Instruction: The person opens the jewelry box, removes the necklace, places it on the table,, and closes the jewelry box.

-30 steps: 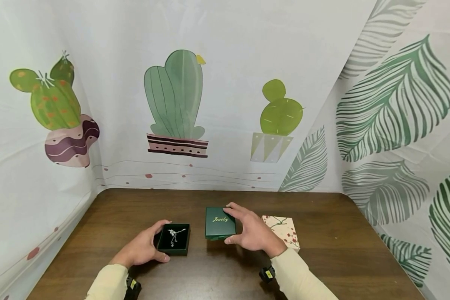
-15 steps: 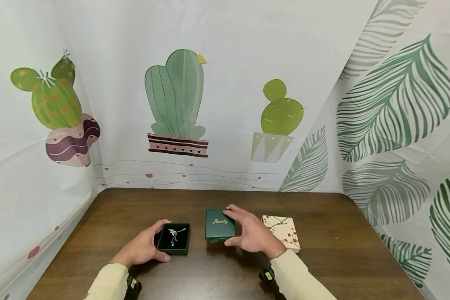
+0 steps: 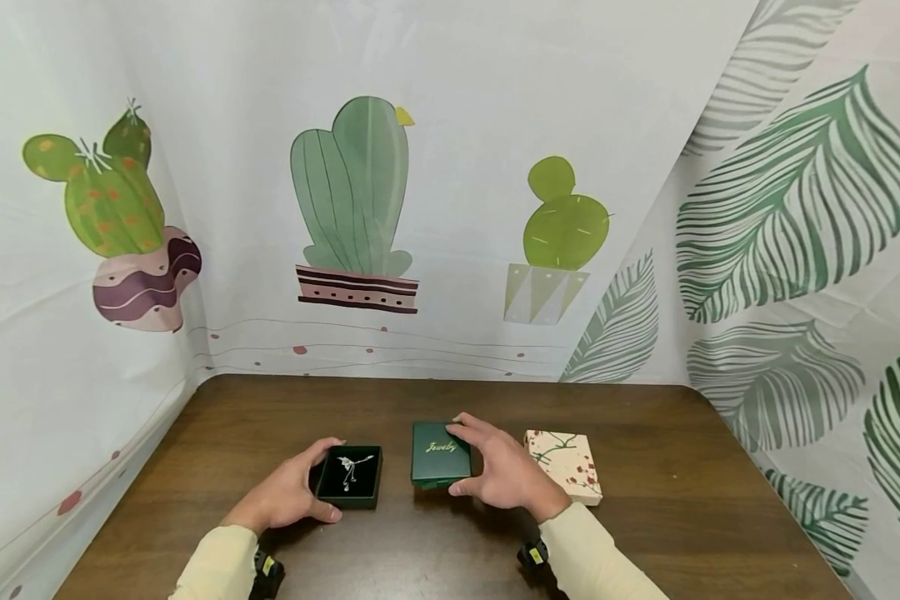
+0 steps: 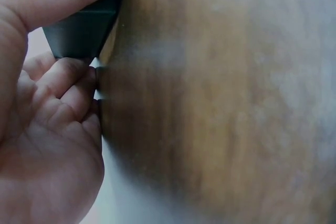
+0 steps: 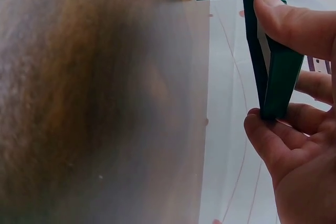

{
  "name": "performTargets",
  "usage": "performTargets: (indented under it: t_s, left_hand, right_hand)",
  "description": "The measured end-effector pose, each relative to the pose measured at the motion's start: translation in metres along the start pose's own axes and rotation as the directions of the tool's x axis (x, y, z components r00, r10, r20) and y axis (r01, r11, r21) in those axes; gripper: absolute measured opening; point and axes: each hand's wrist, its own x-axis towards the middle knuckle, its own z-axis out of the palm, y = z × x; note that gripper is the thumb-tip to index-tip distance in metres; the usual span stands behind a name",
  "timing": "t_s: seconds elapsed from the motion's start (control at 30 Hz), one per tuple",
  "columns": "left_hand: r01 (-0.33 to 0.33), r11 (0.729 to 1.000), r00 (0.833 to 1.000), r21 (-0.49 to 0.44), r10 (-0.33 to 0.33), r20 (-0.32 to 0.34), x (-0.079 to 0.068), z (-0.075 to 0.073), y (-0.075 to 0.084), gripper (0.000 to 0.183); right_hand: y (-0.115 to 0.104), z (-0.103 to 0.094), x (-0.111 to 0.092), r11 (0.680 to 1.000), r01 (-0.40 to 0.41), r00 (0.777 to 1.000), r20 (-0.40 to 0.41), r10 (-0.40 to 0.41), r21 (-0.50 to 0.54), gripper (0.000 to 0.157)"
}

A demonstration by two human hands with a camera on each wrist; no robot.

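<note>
My left hand (image 3: 287,490) holds a dark green jewelry box (image 3: 357,502) on the left of the table, thumb at the near side and fingers at the far corner. Inside its black lining lies a silver piece of jewelry (image 3: 348,468) with dangling strands. In the left wrist view, the box (image 4: 81,32) shows between thumb and curled fingers. To the right, my right hand (image 3: 506,468) grips the green box lid (image 3: 437,458), gold "Jewelry" lettering facing up. The right wrist view shows this lid (image 5: 283,77) pinched edge-on, its hollow underside toward the table and raised above it.
A cream box (image 3: 566,467) with a red floral print rests on the table just beyond the right wrist. The brown wooden table (image 3: 682,500) has rounded far corners. Behind it hangs a white curtain (image 3: 465,167) printed with cacti and leaves.
The lid in my right hand has come down slightly and a little toward me. My left hand and the jewelry box have stayed in place.
</note>
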Motion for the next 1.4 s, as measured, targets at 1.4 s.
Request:
performTargets:
  t_s: [1.4]
  left_hand:
    - [0.004,1.0,1.0,-0.008,-0.004,0.004,0.001,-0.001,-0.001,0.106]
  right_hand:
    - [0.011,0.021,0.004,0.998,-0.04,0.996,0.073,0.044,-0.057,0.079]
